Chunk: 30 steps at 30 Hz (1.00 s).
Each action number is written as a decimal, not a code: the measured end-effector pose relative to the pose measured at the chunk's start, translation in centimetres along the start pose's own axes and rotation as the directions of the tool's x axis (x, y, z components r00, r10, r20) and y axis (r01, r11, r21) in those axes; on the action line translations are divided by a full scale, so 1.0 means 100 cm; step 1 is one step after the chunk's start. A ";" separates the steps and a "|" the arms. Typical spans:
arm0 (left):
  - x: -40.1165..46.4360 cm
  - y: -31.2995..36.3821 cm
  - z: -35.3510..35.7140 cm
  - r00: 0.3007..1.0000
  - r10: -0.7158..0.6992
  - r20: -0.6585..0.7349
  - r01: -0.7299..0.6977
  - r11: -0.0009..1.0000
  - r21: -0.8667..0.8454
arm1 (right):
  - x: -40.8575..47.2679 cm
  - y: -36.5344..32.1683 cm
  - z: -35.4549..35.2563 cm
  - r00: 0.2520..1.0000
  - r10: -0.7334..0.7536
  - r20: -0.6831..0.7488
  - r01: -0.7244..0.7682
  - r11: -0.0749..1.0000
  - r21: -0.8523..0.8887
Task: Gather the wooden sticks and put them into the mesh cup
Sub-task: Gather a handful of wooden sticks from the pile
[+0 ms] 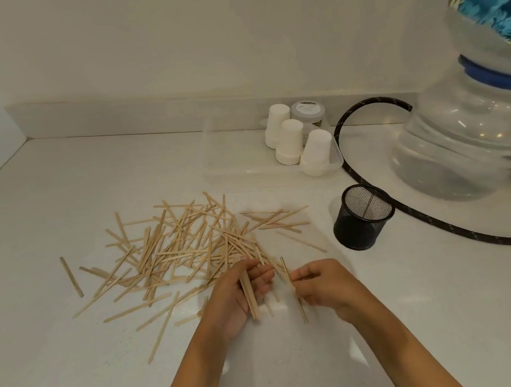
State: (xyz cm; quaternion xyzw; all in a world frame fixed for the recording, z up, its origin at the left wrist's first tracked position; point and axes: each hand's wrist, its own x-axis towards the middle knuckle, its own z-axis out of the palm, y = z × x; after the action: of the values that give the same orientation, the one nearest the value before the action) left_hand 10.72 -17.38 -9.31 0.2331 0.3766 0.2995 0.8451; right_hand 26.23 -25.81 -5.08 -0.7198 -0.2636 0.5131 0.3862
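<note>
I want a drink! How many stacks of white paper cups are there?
3, upside down by the back wall: one at the back, one in the middle, one nearest. Others may hide behind them.

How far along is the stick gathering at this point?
Early. Done: nothing visible; the mesh cup looks empty. In hand: the left hand holds a few sticks, and the right hand pinches another. Left: nearly the whole pile of wooden sticks is scattered on the counter.

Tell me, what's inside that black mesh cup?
No sticks show inside the mesh cup: only its dark mesh wall is visible. Its bottom is hidden by the near wall.
</note>
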 end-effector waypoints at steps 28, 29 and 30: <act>0.000 0.002 -0.002 0.997 -0.066 -0.033 0.063 0.996 -0.069 | 0.112 -0.034 -0.015 0.864 -0.368 0.344 0.427 0.174 -0.887; 0.000 0.002 -0.002 0.997 -0.066 -0.031 0.064 0.995 -0.072 | 0.115 -0.035 -0.014 0.860 -0.364 0.357 0.426 0.129 -0.895; 0.000 0.002 -0.002 0.998 -0.065 -0.027 0.063 0.995 -0.078 | 0.116 -0.034 -0.012 0.852 -0.377 0.362 0.426 0.099 -0.899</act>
State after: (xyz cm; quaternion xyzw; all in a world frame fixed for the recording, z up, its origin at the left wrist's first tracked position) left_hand 10.45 -17.19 -9.27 0.1838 0.3846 0.2900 0.8568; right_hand 31.34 -15.24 -8.25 -0.6889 -0.7131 0.1280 -0.0220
